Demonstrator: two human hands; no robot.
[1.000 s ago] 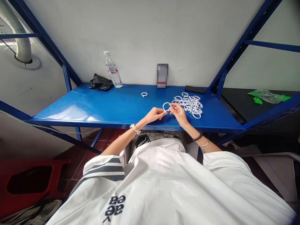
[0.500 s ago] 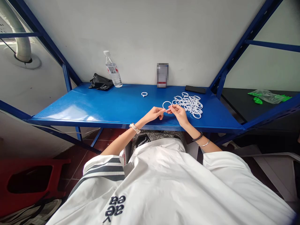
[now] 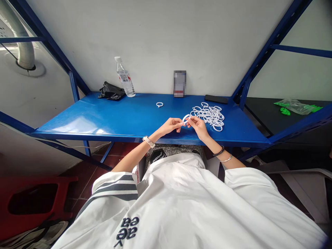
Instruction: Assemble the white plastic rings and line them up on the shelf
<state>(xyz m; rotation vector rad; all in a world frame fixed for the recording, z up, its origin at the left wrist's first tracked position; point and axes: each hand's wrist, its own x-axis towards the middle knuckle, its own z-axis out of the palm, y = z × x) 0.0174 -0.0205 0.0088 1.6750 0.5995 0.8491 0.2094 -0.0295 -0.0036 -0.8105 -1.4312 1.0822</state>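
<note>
Both hands meet just above the front part of the blue shelf (image 3: 109,117), pinching one white ring (image 3: 186,119) between them: the left hand (image 3: 170,126) grips its near-left edge with thumb and fingertips pressed together, and the right hand (image 3: 198,126) pinches the other side the same way. The ring looks thin and springy, so it could snap out of the pinch and drop over the front edge onto the floor. It could also fall into the pile of rings (image 3: 209,115) just beside the right hand. The ring is tilted and small, so any gap or clasp in it is impossible to make out, and the fingertips hide part of it.
</note>
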